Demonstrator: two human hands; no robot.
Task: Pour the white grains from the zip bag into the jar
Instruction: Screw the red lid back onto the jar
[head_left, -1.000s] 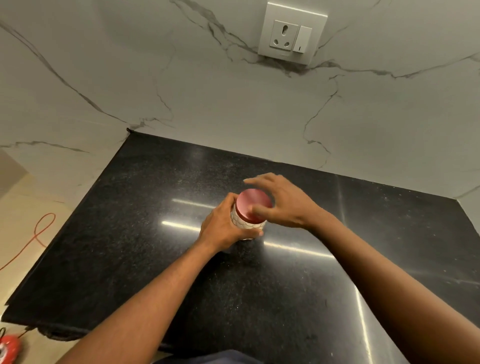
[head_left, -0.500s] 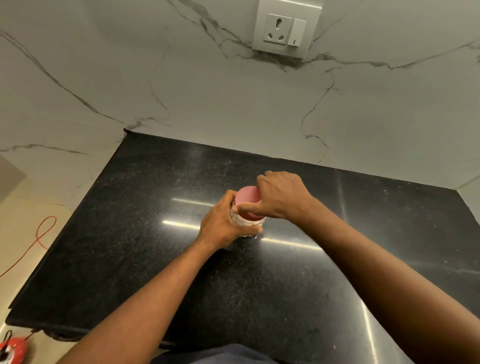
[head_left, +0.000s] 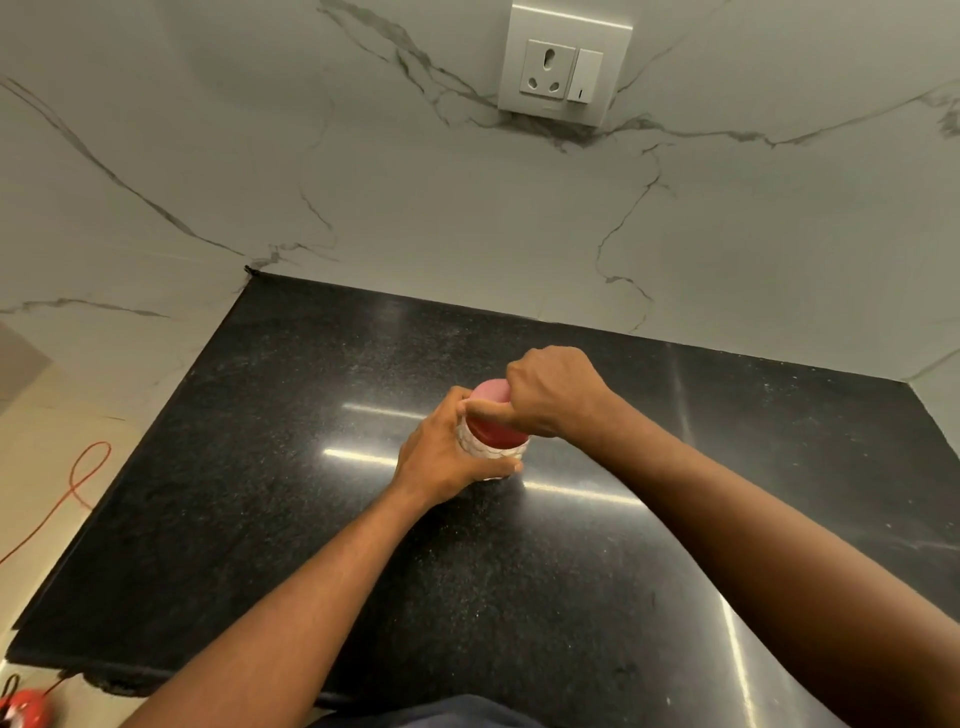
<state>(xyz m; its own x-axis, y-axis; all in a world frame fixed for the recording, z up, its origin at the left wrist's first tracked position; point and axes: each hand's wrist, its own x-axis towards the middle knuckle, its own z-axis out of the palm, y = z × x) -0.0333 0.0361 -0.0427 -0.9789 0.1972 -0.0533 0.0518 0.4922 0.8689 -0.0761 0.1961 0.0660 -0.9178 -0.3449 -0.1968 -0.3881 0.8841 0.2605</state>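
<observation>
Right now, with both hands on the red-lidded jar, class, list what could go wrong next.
1. The right hand grips the red round lid; if it frees suddenly, the white patterned jar could tip, since only the left hand steadies it.
2. The glossy black stone countertop looks slick, so the jar might slide.

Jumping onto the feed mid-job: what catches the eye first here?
Both hands meet on a small jar in the middle of the black counter: the left hand grips its body, the right hand curls over its red lid. Behind, a white socket sits high on the marble wall.
</observation>
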